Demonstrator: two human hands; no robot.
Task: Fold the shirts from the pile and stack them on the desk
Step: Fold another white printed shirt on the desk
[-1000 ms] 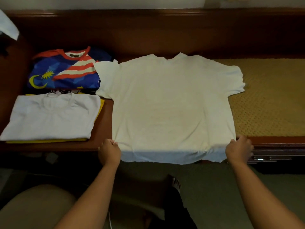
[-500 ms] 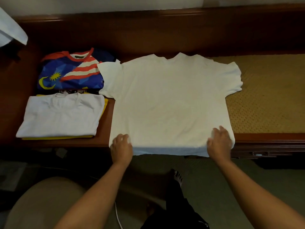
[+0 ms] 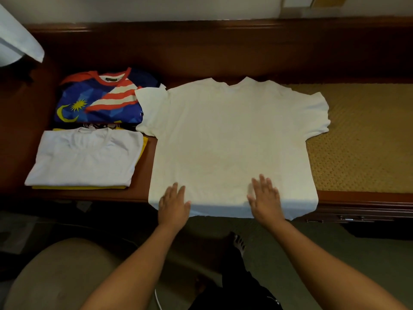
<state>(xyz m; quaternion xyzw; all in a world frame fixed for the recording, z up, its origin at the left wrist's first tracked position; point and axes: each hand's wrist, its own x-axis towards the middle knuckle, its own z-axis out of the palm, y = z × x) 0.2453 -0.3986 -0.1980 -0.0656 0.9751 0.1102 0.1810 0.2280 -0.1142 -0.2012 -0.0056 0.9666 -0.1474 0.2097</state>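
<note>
While both hands lie flat on it, we count one cream T-shirt (image 3: 230,139) spread open on the wooden counter (image 3: 143,175), neck toward the wall, its hem draped over the near edge. Our left hand (image 3: 173,203) rests on the lower left part of the cloth, fingers straight and close together, gripping nothing. Our right hand (image 3: 264,199) rests near the lower middle, fingers straight and slightly spread, palm down on the fabric.

To the left we count two stacks. The nearer one has a folded white shirt (image 3: 86,158) on top of a yellow shirt (image 3: 78,187), of which only the edges show. The farther one has a blue jersey with red and white stripes (image 3: 100,101) on top; something dark with a print seems to lie beneath it, though we cannot tell what. The cream shirt's left sleeve overlaps the jersey's right edge. One woven mat (image 3: 362,135) lies under the right sleeve. One round stool (image 3: 51,274) stands at lower left.

Half a second ago our hands sat nearer the hem's two corners; a second ago they pinched those corners. Both have since opened flat and moved inward, the right one farther.
</note>
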